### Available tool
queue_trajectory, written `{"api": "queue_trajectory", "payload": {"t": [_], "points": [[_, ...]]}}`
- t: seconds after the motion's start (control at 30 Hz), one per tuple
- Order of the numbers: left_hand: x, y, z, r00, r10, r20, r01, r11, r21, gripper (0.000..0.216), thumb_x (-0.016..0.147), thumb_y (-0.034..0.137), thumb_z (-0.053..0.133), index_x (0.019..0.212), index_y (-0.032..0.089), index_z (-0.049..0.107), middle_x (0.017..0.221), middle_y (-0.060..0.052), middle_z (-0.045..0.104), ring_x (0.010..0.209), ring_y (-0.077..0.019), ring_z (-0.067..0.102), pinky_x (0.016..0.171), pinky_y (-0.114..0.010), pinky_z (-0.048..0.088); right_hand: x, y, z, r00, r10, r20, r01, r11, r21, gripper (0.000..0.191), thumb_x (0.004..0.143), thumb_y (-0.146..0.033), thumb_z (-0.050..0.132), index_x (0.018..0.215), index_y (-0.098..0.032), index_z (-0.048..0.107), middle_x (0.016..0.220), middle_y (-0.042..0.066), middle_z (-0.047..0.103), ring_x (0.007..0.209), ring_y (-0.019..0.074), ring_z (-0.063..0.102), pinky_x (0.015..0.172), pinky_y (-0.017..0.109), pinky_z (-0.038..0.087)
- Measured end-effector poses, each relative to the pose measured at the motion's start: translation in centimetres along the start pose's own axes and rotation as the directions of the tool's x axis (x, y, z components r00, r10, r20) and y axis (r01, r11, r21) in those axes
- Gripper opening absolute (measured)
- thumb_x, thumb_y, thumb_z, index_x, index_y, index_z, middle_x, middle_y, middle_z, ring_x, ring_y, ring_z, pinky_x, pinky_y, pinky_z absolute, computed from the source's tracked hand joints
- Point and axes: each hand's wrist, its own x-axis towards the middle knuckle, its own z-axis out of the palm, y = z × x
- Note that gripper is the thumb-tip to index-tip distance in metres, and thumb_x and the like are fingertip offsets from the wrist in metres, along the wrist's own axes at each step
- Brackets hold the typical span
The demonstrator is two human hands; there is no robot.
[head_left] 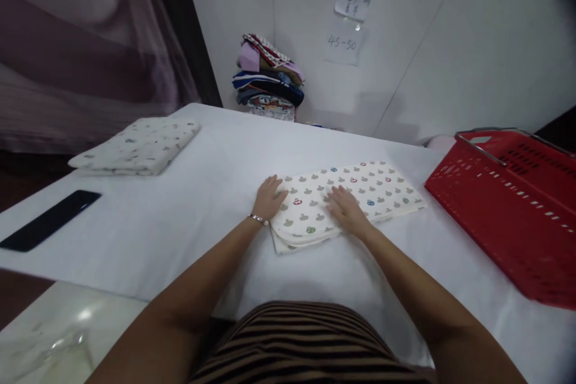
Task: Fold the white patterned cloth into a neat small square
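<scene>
A white cloth (346,192) printed with grey, red, blue and green motifs lies folded into a long strip in front of me. My left hand (269,199) rests at its left end, fingers stretched out and touching the edge. On top of the cloth, right of its middle front edge, lies my right hand (346,210) with fingers spread flat. Layers show at the near left corner, where the edges do not quite line up. Neither hand grips anything that I can see.
Another folded white patterned cloth (139,144) lies at the far left of the white table (216,162). Nearer, by the left edge, is a flat black phone-like slab (49,221). A red plastic basket (517,216) stands at the right. Behind the table rises a stack of folded fabrics (270,81).
</scene>
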Motion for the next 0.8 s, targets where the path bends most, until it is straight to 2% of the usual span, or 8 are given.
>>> {"api": "queue_trajectory", "payload": {"t": [0.07, 0.13, 0.2, 0.3, 0.4, 0.5, 0.67, 0.8], "points": [[-0.9, -0.8, -0.9, 0.994, -0.072, -0.088, 0.063, 0.993, -0.102, 0.036, 0.082, 0.033, 0.049, 0.114, 0.019, 0.056, 0.133, -0.009, 0.048, 0.125, -0.0216, 0.040, 0.104, -0.039, 0.033, -1.2, -2.9, 0.9, 0.985, -0.163, -0.050, 0.169, 0.974, 0.150, 0.035, 0.088, -0.035, 0.048, 0.119, -0.023, 0.056, 0.130, 0.010, 0.051, 0.130, 0.0239, 0.034, 0.103, 0.047, 0.031], [-2.5, -1.4, -1.8, 0.979, -0.163, -0.122, 0.141, 0.975, -0.169, 0.034, 0.079, 0.032, 0.051, 0.110, 0.019, 0.058, 0.123, -0.008, 0.055, 0.113, -0.0205, 0.051, 0.093, -0.036, 0.043, -2.1, -5.3, 1.5, 0.964, -0.250, -0.087, 0.264, 0.932, 0.247, 0.028, 0.088, -0.032, 0.049, 0.113, -0.024, 0.059, 0.120, 0.008, 0.059, 0.123, 0.0219, 0.043, 0.099, 0.044, 0.037], [-4.5, -1.6, -2.6, 0.961, -0.257, -0.100, 0.233, 0.951, -0.203, 0.034, 0.077, 0.032, 0.052, 0.107, 0.018, 0.059, 0.109, -0.007, 0.062, 0.097, -0.0188, 0.058, 0.081, -0.032, 0.048, -2.8, -7.2, 2.0, 0.953, -0.290, -0.089, 0.303, 0.904, 0.300, 0.023, 0.087, -0.029, 0.049, 0.107, -0.024, 0.061, 0.108, 0.007, 0.064, 0.111, 0.0206, 0.052, 0.094, 0.042, 0.042], [-7.4, -1.0, -3.5, 0.945, -0.326, 0.016, 0.321, 0.922, -0.219, 0.024, 0.075, 0.034, 0.053, 0.090, 0.018, 0.063, 0.085, -0.002, 0.066, 0.076, -0.0155, 0.060, 0.069, -0.028, 0.047, -3.3, -9.0, 2.5, 0.951, -0.305, -0.053, 0.305, 0.896, 0.323, 0.020, 0.087, -0.028, 0.050, 0.101, -0.023, 0.063, 0.096, 0.007, 0.065, 0.093, 0.0192, 0.057, 0.084, 0.038, 0.045], [-9.5, 0.4, -3.9, 0.957, -0.253, 0.145, 0.281, 0.934, -0.222, 0.016, 0.075, 0.030, 0.051, 0.075, 0.020, 0.064, 0.071, 0.002, 0.065, 0.067, -0.0134, 0.058, 0.064, -0.026, 0.044, -3.4, -9.8, 3.0, 0.956, -0.293, -0.012, 0.284, 0.917, 0.280, 0.019, 0.085, -0.029, 0.054, 0.100, -0.023, 0.063, 0.094, 0.007, 0.064, 0.089, 0.0203, 0.056, 0.080, 0.038, 0.045], [-10.6, 1.7, -3.9, 0.970, -0.142, 0.197, 0.182, 0.961, -0.206, 0.013, 0.074, 0.026, 0.053, 0.073, 0.021, 0.064, 0.072, 0.003, 0.065, 0.068, -0.0129, 0.057, 0.064, -0.025, 0.043, -3.3, -10.1, 3.4, 0.964, -0.264, 0.006, 0.256, 0.939, 0.229, 0.018, 0.083, -0.028, 0.057, 0.098, -0.022, 0.064, 0.093, 0.007, 0.064, 0.088, 0.0213, 0.054, 0.079, 0.037, 0.044], [-11.3, 2.6, -3.4, 0.981, -0.030, 0.190, 0.065, 0.981, -0.180, 0.009, 0.074, 0.022, 0.054, 0.072, 0.020, 0.063, 0.072, 0.002, 0.060, 0.070, -0.0124, 0.054, 0.066, -0.025, 0.041, -3.2, -10.2, 3.7, 0.973, -0.228, 0.037, 0.215, 0.954, 0.211, 0.016, 0.086, -0.021, 0.050, 0.085, -0.023, 0.066, 0.085, 0.005, 0.063, 0.082, 0.0187, 0.053, 0.076, 0.033, 0.043], [-11.8, 2.7, -3.0, 0.988, 0.013, 0.153, 0.018, 0.980, -0.200, 0.007, 0.074, 0.021, 0.054, 0.074, 0.020, 0.061, 0.071, 0.002, 0.055, 0.067, -0.0112, 0.051, 0.063, -0.024, 0.040, -3.2, -10.3, 3.8, 0.976, -0.209, 0.055, 0.195, 0.962, 0.193, 0.012, 0.085, -0.026, 0.054, 0.089, -0.023, 0.065, 0.084, 0.005, 0.062, 0.082, 0.0191, 0.053, 0.075, 0.033, 0.042]]}}
